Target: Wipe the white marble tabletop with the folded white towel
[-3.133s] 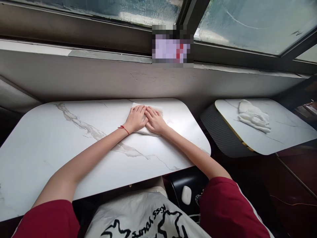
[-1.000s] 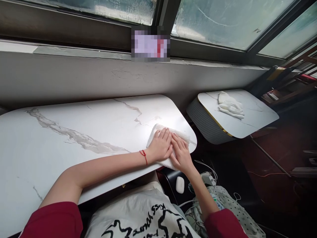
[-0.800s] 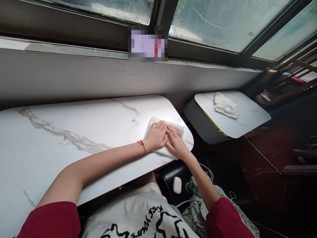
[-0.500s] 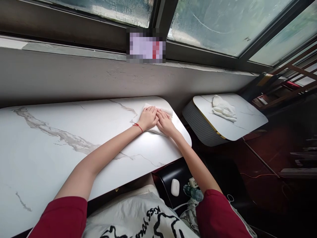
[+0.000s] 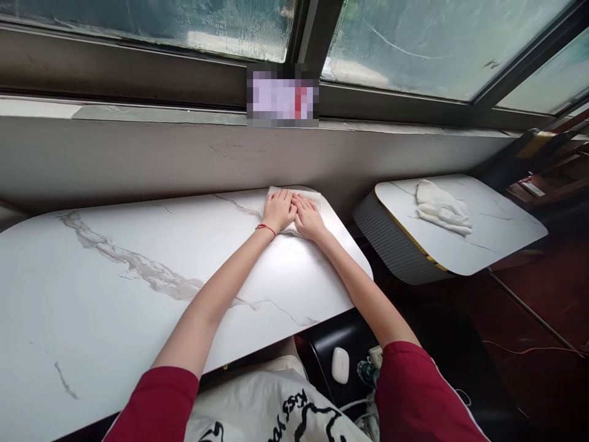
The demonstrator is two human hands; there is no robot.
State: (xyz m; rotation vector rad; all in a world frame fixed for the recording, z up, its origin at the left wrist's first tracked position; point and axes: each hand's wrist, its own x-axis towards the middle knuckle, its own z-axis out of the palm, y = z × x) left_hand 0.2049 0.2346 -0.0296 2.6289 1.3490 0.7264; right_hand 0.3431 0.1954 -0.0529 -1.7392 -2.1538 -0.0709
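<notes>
Side by side, my left hand point(image 5: 280, 210) and my right hand point(image 5: 309, 216) lie flat on a folded white cloth point(image 5: 275, 193), pressing it against the tabletop. Their fingers point away from me and touch where the hands meet, hiding most of the cloth. A red string bracelet point(image 5: 265, 228) circles my left wrist. Underneath is a white marble-patterned table point(image 5: 151, 331) with rounded corners. The cloth is at its far right end, close to the back edge by the wall.
On a second marble-topped table point(image 5: 497, 245) at the right lies a crumpled white cloth point(image 5: 442, 207). Below my table's front edge, a black surface point(image 5: 317, 344) carries a white rounded case point(image 5: 340, 365), a bottle point(image 5: 367, 372) and cables. Windows point(image 5: 414, 49) rise above the wall.
Both hands have slid the cloth a little farther away from me, toward the table's back edge. The whole view has shifted slightly, so things appear farther right and lower.
</notes>
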